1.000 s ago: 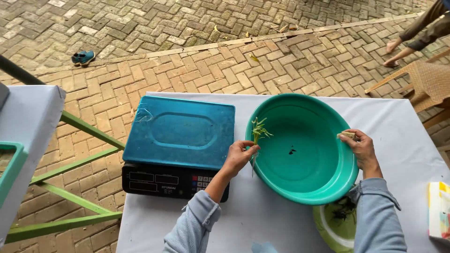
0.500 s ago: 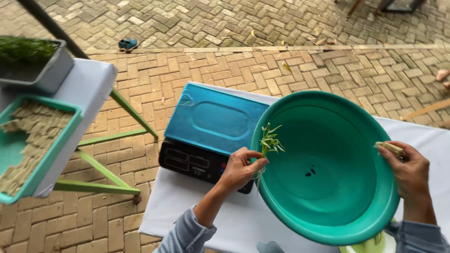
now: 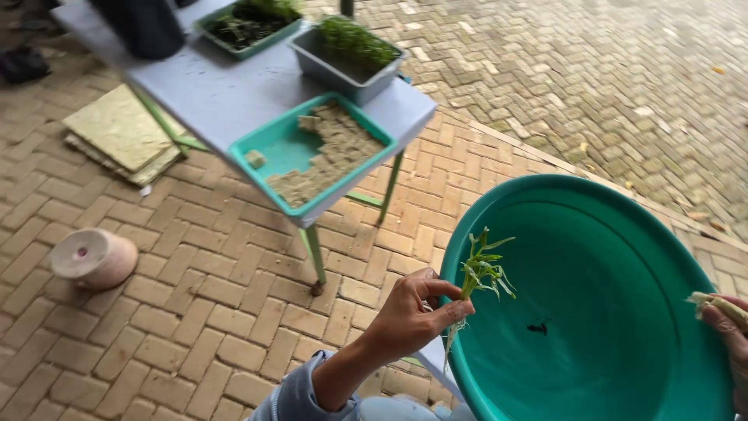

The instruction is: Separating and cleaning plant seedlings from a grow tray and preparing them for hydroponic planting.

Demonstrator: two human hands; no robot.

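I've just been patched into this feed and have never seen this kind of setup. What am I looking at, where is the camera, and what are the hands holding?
There is no machine here: a person works with bare hands, and the one camera sits on their head, looking down.

The left hand grips the rim of a big teal basin and pinches a small green seedling against it. The right hand, at the picture's edge, holds the opposite rim along with a pale scrap that is too cut off to identify.

Beyond, on a grey table over brick paving, a teal tray holds crumbly brownish blocks, and a grey tray holds green sprouts.
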